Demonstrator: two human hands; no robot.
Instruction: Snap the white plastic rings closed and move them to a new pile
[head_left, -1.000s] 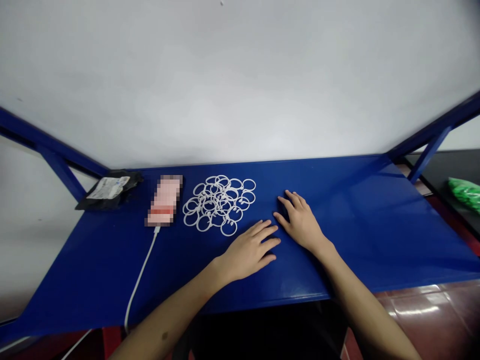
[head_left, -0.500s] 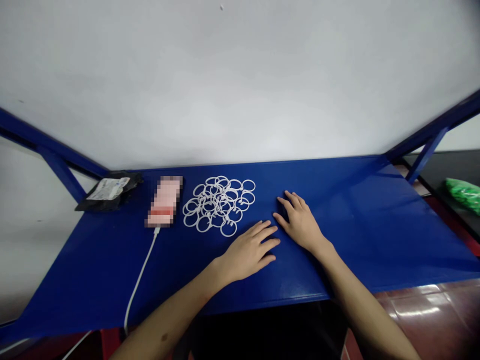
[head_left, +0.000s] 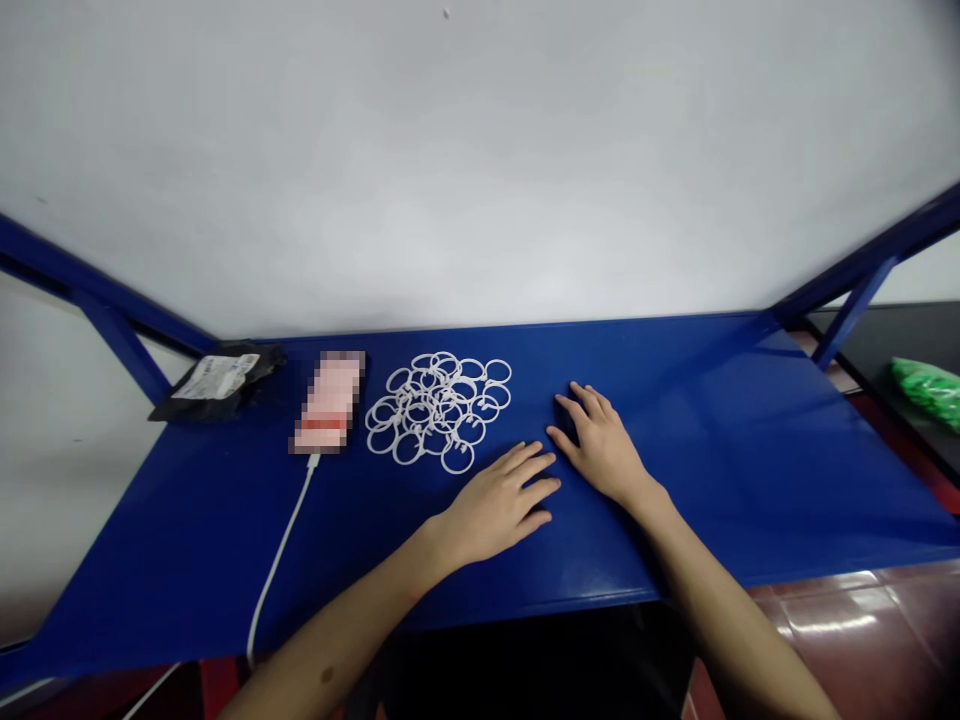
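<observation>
My left hand (head_left: pixel 499 502) lies flat on the blue table (head_left: pixel 712 440), palm down, fingers stretched out and holding nothing. My right hand (head_left: pixel 600 440) rests flat beside it, fingers apart, also holding nothing. A heap of several white plastic rings (head_left: pixel 439 408) lies just beyond and to the left of my left fingertips, not touched by either hand.
A phone (head_left: pixel 328 402) with a white cable (head_left: pixel 281 545) lies left of the rings. A black packet with a label (head_left: pixel 217 378) sits at the far left corner. Blue frame struts (head_left: pixel 112 310) rise at both sides. A green object (head_left: pixel 930 388) lies on a dark surface to the right.
</observation>
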